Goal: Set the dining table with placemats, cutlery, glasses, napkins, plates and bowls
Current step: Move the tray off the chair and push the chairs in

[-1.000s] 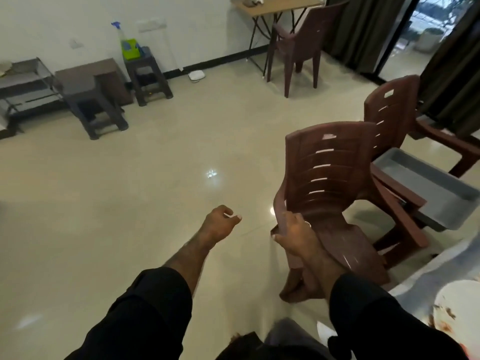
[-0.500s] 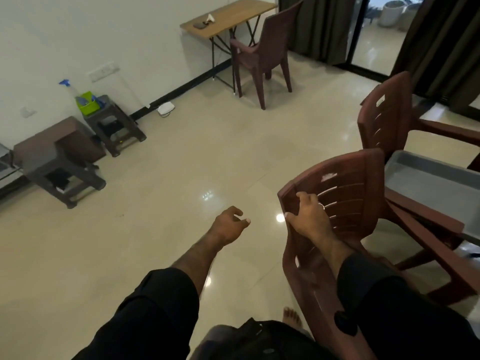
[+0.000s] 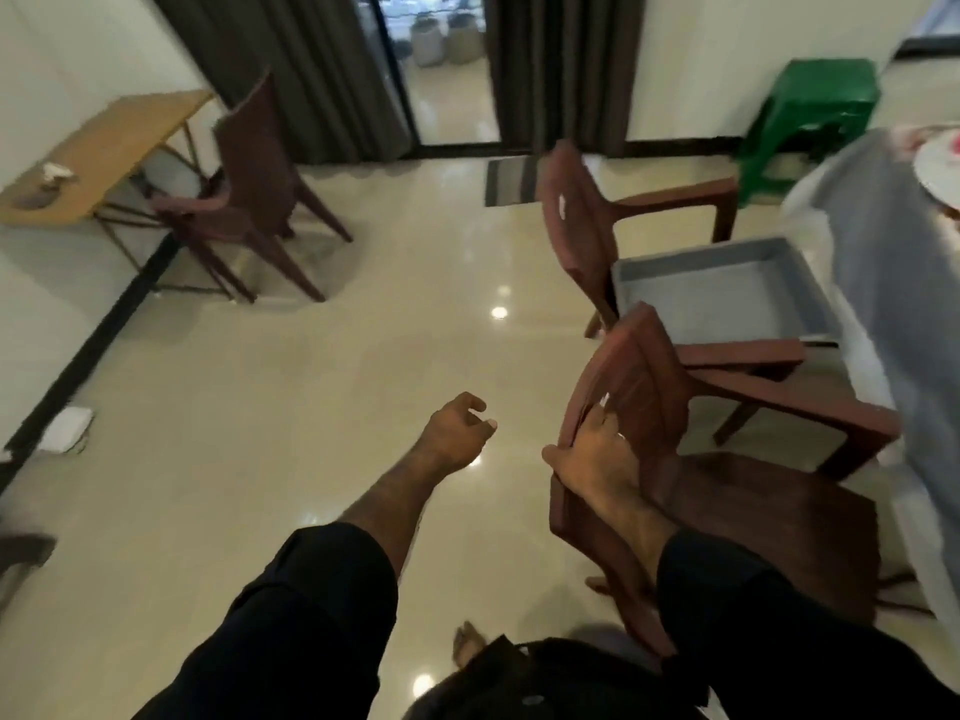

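The plate (image 3: 939, 171) is being cut off by the right edge, and motion blur is smearing its pattern. The tablecloth (image 3: 893, 283) is also running out of view on the right. The right hand (image 3: 597, 459) is hiding part of the chair (image 3: 644, 387) back, and its fingertips are disappearing behind that back. Small things on the desk (image 3: 98, 148) are looking too blurred to name.

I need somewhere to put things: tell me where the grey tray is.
In the head view, right of centre: the grey tray sits on the seat of a brown armchair, beside the cloth-covered table.
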